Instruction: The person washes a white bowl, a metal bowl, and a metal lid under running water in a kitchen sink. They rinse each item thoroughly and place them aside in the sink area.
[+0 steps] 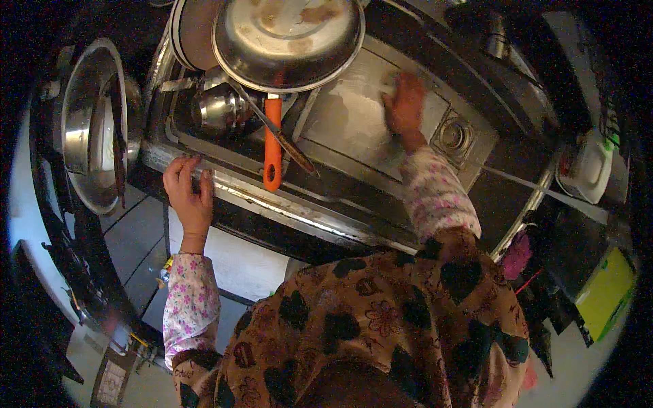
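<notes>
I see 2 bare hands at a steel sink from above. The left hand (187, 190) rests at the near rim (262, 204), toward its left end, thumb and fingers parted, with nothing visible in its grasp. The right hand (407, 105) reaches farther in, over the flat steel panel (340, 129) that fills the right part of the sink. Its fingers look extended and ungripped, but they are blurred, so I cannot tell how firmly they touch. The panel lies just left of the round drain (456, 134). Left of the panel, a steel pan (289, 44) sits bottom up; an orange handle (272, 139) points toward me from beneath its edge, crossed by a slim utensil (289, 146). A shiny pot (219, 109) is beside them. Far left, a wide steel bowl (76, 132) stands tilted outside the sink.
</notes>
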A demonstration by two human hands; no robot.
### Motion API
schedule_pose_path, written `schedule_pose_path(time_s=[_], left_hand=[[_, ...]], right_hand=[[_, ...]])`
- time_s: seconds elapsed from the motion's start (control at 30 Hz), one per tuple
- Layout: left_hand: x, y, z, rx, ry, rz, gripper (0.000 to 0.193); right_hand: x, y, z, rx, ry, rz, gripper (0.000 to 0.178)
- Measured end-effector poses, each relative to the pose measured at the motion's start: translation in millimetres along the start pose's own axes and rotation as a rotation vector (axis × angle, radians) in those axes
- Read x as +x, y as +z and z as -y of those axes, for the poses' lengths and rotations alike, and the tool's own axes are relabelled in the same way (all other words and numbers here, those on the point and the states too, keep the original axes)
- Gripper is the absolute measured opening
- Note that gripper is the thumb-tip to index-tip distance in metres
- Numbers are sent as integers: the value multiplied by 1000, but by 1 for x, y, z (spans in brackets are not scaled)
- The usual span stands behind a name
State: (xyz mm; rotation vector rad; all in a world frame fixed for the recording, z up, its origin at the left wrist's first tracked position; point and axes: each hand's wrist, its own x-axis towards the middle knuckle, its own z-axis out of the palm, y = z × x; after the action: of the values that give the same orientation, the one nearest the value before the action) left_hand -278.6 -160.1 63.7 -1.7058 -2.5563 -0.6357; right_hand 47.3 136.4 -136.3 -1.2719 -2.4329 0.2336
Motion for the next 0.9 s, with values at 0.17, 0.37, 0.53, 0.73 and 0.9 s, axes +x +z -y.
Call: schedule_pose_path(time_s=[0.17, 0.37, 0.53, 0.73, 0.9], left_hand=[[-1, -3, -1, 23, 14, -4, 26], [-5, 2, 5, 37, 45, -30, 27], [-4, -2, -1, 95, 48, -3, 28], [-6, 2, 3, 73, 21, 11, 28], [0, 12, 3, 74, 52, 5, 28]], right_hand=[[-87, -63, -138, -270, 458, 426, 37], [-145, -85, -46, -125, -6, 672, 21], [-175, -118, -20, -115, -395, 1119, 13], [-278, -71, -242, -514, -355, 1229, 14], [-211, -65, -310, -163, 617, 625, 27]])
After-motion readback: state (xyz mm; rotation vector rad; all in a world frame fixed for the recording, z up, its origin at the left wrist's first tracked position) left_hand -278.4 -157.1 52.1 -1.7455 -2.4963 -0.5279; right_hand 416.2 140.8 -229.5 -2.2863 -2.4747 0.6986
